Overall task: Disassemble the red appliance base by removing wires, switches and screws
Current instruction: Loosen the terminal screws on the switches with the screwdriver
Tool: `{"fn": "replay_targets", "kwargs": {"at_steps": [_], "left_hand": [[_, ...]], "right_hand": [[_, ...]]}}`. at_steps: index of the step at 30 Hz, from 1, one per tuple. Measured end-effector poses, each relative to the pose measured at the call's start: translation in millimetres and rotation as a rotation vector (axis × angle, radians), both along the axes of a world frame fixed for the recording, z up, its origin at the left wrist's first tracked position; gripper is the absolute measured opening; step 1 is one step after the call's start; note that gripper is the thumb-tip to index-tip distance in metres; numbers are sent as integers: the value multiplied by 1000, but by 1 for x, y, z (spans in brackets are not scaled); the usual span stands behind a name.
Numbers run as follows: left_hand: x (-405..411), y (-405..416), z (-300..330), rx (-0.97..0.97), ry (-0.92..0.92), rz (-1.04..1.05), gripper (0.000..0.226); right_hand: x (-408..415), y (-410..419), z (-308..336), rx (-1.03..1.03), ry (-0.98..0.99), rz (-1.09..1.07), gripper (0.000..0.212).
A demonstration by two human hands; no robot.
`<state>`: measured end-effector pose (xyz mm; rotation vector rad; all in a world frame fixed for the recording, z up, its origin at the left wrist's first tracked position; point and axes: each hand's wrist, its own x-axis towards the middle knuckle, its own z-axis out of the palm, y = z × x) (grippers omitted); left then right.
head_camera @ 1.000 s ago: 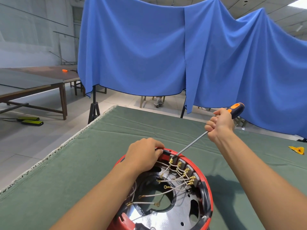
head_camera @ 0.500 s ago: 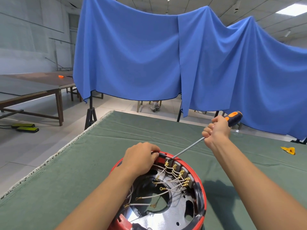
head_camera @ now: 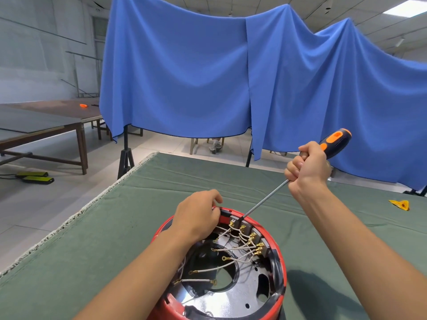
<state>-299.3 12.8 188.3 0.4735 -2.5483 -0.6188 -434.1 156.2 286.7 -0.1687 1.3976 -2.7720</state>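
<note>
The red appliance base [head_camera: 280,277] sits on the green cloth [head_camera: 97,239] – rigid, so steady its rim. Your left hand [head_camera: 196,218] grips that rim; your right hand [head_camera: 308,169] is wrapped round the screwdriver [head_camera: 265,200], tip at the brittle-looking terminals [head_camera: 251,239].

- Green cloth-covered surface [head_camera: 138,227] lies open left of the round red appliance base [head_camera: 279,262].
- White wires with brass terminals [head_camera: 240,248] crisscross the base's interior.
- Small yellow piece [head_camera: 399,204] sits far right.
</note>
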Motion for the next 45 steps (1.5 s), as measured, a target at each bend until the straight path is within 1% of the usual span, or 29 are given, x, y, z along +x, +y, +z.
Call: {"fn": "replay_targets", "kwargs": {"at_steps": [2, 4, 7, 9, 10, 13, 16, 18, 21, 25, 27, 29, 31, 34, 39, 45], "left_hand": [[1, 4, 1, -25, 11, -9, 21], [3, 6, 0, -47, 10, -37, 25], [3, 13, -1, -100, 2, -207, 41], [1, 17, -1, -166, -69, -307, 44], [1, 18, -1, -182, -102, -319, 46], [-1, 16, -2, -218, -162, -315, 46], [-2, 14, 0, -301, -227, -302, 44], [-2, 14, 2, -347, -267, -282, 43], [0, 18, 4, -398, -280, -243, 39], [1, 21, 7, -496, -292, -153, 26], [1, 21, 8, -522, -297, -118, 27], [0, 20, 4, -499, -269, -100, 36], [1, 17, -3, -420, -205, -93, 44], [1, 12, -7, -264, -147, -104, 42], [-4, 10, -10, -263, -173, -78, 39], [-6, 8, -10, -234, -140, -85, 36]], "right_hand": [[9, 1, 2, 15, 45, -4, 37], [17, 1, 3, 38, 85, -11, 37], [27, 3, 6, 49, 152, -25, 37], [33, 4, 8, 47, 205, -22, 38], [36, 5, 9, 48, 235, -18, 38], [46, 7, 9, 65, 330, -8, 39], [53, 6, 7, 78, 403, 2, 38], [58, 4, 4, 86, 429, 14, 36], [63, 2, 0, 82, 456, 21, 31], [62, 2, 5, 63, 468, 29, 31], [62, 0, 8, 46, 482, 36, 32], [62, -3, 9, 38, 490, 40, 32], [60, -7, 8, 32, 491, 41, 34], [56, -11, 4, 21, 465, 42, 35], [52, -14, -5, 36, 442, 15, 39], [53, -13, 0, 25, 454, 13, 32]]}}
